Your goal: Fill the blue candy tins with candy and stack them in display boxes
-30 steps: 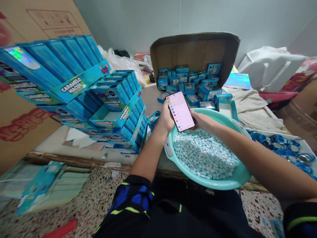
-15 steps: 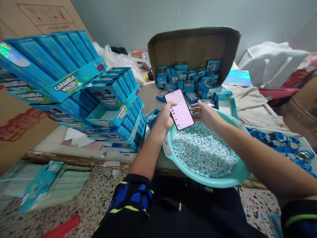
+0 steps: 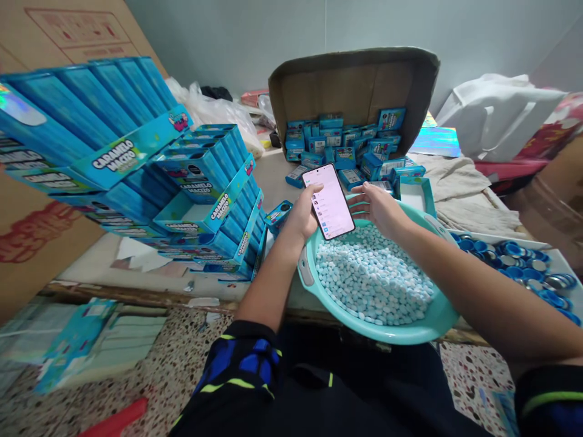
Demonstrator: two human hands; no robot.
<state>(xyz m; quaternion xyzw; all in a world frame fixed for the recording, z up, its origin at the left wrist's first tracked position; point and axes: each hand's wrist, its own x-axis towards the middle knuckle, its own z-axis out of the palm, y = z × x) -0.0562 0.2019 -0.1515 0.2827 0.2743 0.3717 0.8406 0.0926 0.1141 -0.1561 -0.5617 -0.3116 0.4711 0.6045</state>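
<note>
A phone (image 3: 331, 203) with a lit screen showing a list is in my left hand (image 3: 304, 213), its thumb lying over the screen's left part. Just right of the phone, my right hand (image 3: 376, 206) has its fingers apart and holds nothing; its fingertips are close to the phone's right edge. Below both hands is a turquoise basin (image 3: 387, 334) with a heap of small pale blue and white candies (image 3: 373, 279). A small blue box (image 3: 277, 215) lies beside my left wrist.
Stacked blue display boxes (image 3: 204, 170) rise at the left. Behind the phone, a cardboard box (image 3: 350, 85) holds many small blue boxes. A white tray (image 3: 562, 267) of blue tins, cloths (image 3: 460, 188) and a white bag (image 3: 501, 115) are on the right.
The list on the phone's screen has shifted, and my left thumb sits slightly higher over it. My right hand's fingers remain spread beside the phone. The view has moved slightly.
</note>
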